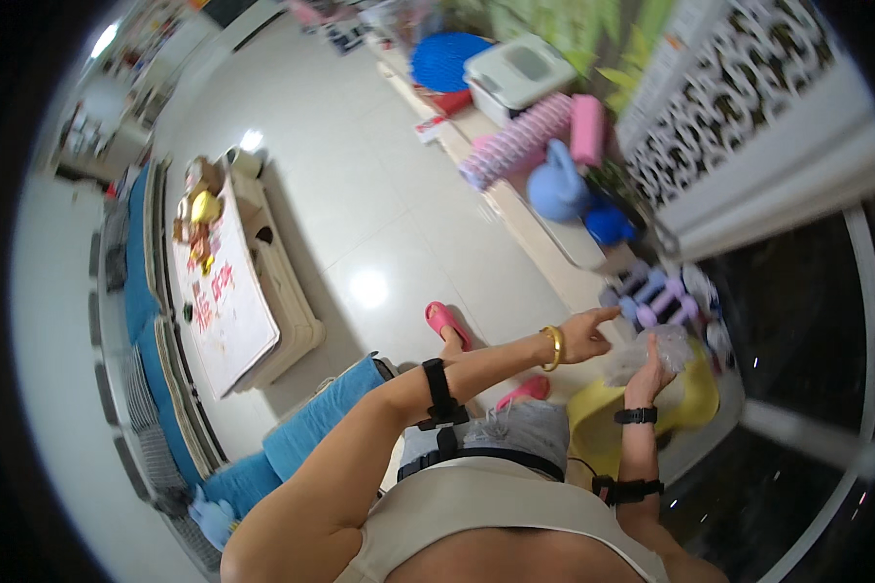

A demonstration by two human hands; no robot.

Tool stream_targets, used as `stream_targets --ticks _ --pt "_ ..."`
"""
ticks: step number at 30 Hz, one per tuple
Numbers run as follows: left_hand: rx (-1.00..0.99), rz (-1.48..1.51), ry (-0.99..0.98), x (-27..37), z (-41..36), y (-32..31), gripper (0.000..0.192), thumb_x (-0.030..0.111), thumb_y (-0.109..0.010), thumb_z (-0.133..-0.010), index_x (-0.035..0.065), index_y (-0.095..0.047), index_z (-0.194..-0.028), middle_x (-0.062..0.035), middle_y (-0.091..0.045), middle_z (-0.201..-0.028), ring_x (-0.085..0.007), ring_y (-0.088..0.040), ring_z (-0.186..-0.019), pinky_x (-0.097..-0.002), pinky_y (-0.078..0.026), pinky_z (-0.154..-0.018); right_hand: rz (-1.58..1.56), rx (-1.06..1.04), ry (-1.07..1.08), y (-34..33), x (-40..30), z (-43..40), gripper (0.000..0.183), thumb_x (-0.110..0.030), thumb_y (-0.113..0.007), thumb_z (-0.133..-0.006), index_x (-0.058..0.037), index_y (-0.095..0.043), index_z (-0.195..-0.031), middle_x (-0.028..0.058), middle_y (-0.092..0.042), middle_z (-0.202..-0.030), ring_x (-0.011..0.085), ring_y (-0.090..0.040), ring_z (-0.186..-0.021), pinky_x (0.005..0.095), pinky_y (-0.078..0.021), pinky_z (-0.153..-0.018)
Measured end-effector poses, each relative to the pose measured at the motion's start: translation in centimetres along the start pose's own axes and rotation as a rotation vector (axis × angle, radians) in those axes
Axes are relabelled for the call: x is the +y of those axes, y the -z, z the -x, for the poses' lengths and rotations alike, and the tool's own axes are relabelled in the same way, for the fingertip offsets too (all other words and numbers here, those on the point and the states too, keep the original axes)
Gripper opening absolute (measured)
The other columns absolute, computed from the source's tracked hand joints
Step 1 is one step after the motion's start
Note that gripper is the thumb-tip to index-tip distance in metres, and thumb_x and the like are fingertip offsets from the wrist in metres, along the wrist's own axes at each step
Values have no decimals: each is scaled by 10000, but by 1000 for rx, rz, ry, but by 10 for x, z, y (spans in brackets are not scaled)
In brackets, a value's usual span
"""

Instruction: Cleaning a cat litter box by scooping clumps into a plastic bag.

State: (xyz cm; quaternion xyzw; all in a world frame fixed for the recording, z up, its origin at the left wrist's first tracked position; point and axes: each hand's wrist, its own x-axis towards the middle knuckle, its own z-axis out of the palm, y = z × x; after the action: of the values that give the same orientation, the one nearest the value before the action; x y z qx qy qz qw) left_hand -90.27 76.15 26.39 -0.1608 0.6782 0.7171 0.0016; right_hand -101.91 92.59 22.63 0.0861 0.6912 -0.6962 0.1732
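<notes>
My right hand [647, 375], with a black watch at the wrist, holds a crumpled clear plastic bag [652, 353]. The thumb lies up against the bag, and what is inside cannot be made out. To the left of the bag, my left hand [585, 337] reaches across with a gold bangle [553, 348] on its wrist. Its index finger points outward and nothing shows in its grasp. Just beyond the hands lie several purple and blue dumbbells [660, 297]. A yellow plastic object [590, 423] with a curved rim sits below the bag, partly covered by my right arm.
Along the ledge [532, 233] stand a blue kettlebell [554, 191], a foam roller [518, 142], a pink block [587, 131] and a lidded box [521, 73]. A coffee table [233, 321] and blue sofa [146, 291] are at left. Dark glass [795, 306] borders the right.
</notes>
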Motion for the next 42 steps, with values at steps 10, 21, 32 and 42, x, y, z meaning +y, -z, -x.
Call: stream_targets --ticks 10,21,32,42 --pt "102 399 576 -105 143 306 856 645 -418 -859 -109 -437 -1263 -230 -530 -1226 -304 -582 -1050 -458 -453 -934 298 -672 -13 -357 38 146 522 -258 -601 -904 -31 -421 -1338 80 -453 -1339 209 -431 -1201 348 -336 -1008" --pt "691 1795 -147 -129 239 603 662 497 -505 -900 -56 -421 -1255 -175 -546 -1185 -279 -531 -1092 -408 -439 -970 354 -1374 -126 -697 115 317 491 -427 -574 -901 -46 -536 -1208 78 -558 -1171 169 -578 -963 290 -456 -846" --pt "1096 1659 204 -148 284 913 277 284 -486 -933 29 -552 -1017 -103 -607 -943 -233 -590 -862 -336 -483 -815 664 -1759 253 -1023 165 326 341 -320 -609 -890 17 -659 -890 124 -645 -853 168 -622 -694 301 -498 -620" --pt "1319 1144 332 -124 310 1198 233 254 -637 -845 37 -618 -926 -75 -623 -854 -170 -597 -721 -311 -508 -588 468 -1305 -882 -1346 234 334 150 -68 -606 -868 -25 -537 -994 45 -546 -876 122 -529 -704 211 -442 -554"
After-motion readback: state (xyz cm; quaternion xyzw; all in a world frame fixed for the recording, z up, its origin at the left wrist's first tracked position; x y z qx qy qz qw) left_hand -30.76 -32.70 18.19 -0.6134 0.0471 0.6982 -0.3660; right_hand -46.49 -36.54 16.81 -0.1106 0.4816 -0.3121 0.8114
